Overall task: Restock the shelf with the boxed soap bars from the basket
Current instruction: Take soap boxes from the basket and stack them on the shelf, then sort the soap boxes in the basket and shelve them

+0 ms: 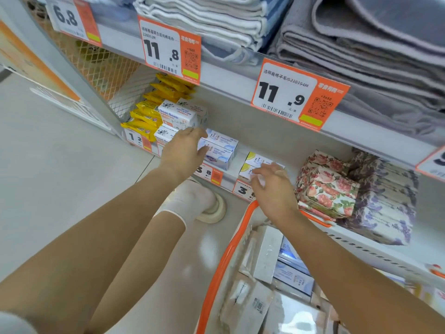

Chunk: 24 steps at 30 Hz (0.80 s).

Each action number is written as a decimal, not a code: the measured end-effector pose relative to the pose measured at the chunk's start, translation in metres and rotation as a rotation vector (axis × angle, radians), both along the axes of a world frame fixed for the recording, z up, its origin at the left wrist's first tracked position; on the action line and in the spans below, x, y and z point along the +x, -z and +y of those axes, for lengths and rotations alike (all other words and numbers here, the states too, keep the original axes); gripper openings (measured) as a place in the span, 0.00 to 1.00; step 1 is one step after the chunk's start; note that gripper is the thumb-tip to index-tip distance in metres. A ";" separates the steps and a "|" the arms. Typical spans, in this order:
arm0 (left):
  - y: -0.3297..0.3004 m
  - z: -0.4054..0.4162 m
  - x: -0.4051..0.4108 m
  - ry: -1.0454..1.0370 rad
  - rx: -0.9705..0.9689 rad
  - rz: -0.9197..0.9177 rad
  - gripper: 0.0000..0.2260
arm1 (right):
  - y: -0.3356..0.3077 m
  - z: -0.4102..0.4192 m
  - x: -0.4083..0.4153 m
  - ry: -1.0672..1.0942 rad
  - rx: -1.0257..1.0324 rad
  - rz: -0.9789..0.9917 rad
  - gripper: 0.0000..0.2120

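I am crouched on a pale tiled floor [60, 177] in front of a grey store shelf [260, 131]. The tier above me carries folded towels [361, 44], grey at the right and white and blue striped at the left, with orange price tags [298, 95] clipped to its front edge. On the lower tier, from left to right, lie yellow packets [154, 109], white goat soap boxes [178, 115], blue and white soap boxes [220, 150], yellow and white soap boxes [256, 162], and flower-printed packs [330, 189].

The orange-handled basket [224, 261] sits low at my right, below the shelf lip, with more boxed soap bars [267, 256] piled in it at mixed angles. Their print is blurred and I cannot read it.

The blue and white boxes are stacked two high and lie flat, long axis running back into the shelf, short end faces turned to the aisle. The yellow and white boxes lie the same way.

My left hand [185, 150] reaches over the shelf edge, fingers loosely curved, fingertips touching the near corner of the blue stack; it covers part of the lower goat soap box. My right hand [272, 186] hovers over the front yellow and white box, fingers spread and slack, hiding that box's near end. Neither hand grips anything I can see. The basket's far side is cut off by the frame.
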State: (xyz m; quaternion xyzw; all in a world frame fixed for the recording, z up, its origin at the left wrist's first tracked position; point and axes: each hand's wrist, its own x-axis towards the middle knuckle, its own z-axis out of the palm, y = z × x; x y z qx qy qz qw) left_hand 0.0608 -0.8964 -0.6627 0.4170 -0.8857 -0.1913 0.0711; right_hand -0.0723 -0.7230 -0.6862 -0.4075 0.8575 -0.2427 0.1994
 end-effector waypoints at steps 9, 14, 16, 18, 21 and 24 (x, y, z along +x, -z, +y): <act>-0.036 0.168 0.016 0.162 0.138 0.326 0.08 | -0.026 0.149 0.014 0.245 -0.440 0.017 0.13; -0.018 0.249 -0.006 0.475 0.180 -0.037 0.11 | -0.010 0.241 0.008 0.380 -0.206 0.076 0.11; -0.002 0.269 -0.011 0.503 0.235 -0.208 0.13 | -0.005 0.271 0.007 0.411 -0.112 0.104 0.11; 0.015 0.287 -0.013 0.530 0.261 -0.355 0.15 | 0.000 0.296 0.009 0.384 -0.008 0.152 0.10; 0.038 0.312 -0.008 0.607 0.278 -0.538 0.20 | 0.011 0.328 0.017 0.315 0.073 0.207 0.13; 0.053 0.327 -0.001 0.684 0.165 -0.595 0.27 | 0.018 0.349 0.027 0.236 0.109 0.208 0.16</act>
